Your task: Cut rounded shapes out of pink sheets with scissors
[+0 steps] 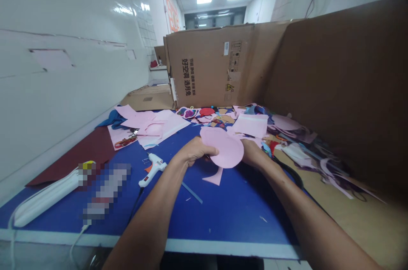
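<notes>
My left hand (198,151) grips a rounded piece of pink sheet material (227,149), with the thumb lying on top and the fingers underneath. This piece is held above the blue table and has a broad curved lower edge. Close against its right side is my right hand (251,152); its fingers are hidden behind the piece, so what they hold cannot be seen. Below the piece, a pointed, curved pink scrap (215,176) shows. To the left of my left forearm lies a white glue gun (153,170) with an orange trigger.
Pink sheets (168,123) and scissors with red handles (125,141) lie at the left. Cardboard panels (210,66) stand along the back and right. Scraps (301,155) pile up at the right. A white lamp-like bar (47,198) rests on the blue table (223,219).
</notes>
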A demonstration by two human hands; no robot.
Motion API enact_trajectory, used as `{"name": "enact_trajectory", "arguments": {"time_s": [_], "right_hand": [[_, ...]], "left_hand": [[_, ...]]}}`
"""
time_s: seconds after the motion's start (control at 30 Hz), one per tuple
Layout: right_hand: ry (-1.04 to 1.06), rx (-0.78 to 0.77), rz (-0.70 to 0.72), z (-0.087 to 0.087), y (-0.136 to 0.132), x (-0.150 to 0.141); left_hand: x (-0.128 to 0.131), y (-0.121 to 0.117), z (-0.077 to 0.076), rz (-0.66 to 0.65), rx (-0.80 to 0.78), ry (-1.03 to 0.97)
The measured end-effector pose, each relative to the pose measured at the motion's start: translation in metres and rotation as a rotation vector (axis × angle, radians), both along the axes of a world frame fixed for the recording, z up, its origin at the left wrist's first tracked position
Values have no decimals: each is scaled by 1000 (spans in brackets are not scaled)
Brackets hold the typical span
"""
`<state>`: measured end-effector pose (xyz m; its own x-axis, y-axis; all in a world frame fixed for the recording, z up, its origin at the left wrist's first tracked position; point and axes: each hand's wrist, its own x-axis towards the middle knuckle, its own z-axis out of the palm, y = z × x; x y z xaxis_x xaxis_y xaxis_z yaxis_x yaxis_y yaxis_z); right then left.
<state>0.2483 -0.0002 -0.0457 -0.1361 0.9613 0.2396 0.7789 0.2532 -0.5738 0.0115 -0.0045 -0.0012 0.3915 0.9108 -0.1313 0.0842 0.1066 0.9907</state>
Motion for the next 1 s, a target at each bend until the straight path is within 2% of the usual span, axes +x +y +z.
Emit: {"name": "enact_trajectory", "arguments": {"time_s": [0.17,0.27,0.3,0.47,0.63,0.83,1.0], "right_hand": [[260,-24,3,14,0,4],[587,-84,66,24,-7,-3],[638,-101,78,27,-11,-7],[665,-264,131,28,-22,-24],[765,-266,58,19,-19,-30],[892,-215,39,16,-19,-38],[895,-181,34,11,-18,-41]], "left_hand": [[-1,1,-2,-47,-4,38],[1,1,-4,-62,-16,67],[1,1,-5,-64,-17,81],[3,1,-11,-103,-17,108],[1,3,-10,-100,-8,96],[11,6,-9,121,25,-144],[15,8,-14,186,82,-195]]}}
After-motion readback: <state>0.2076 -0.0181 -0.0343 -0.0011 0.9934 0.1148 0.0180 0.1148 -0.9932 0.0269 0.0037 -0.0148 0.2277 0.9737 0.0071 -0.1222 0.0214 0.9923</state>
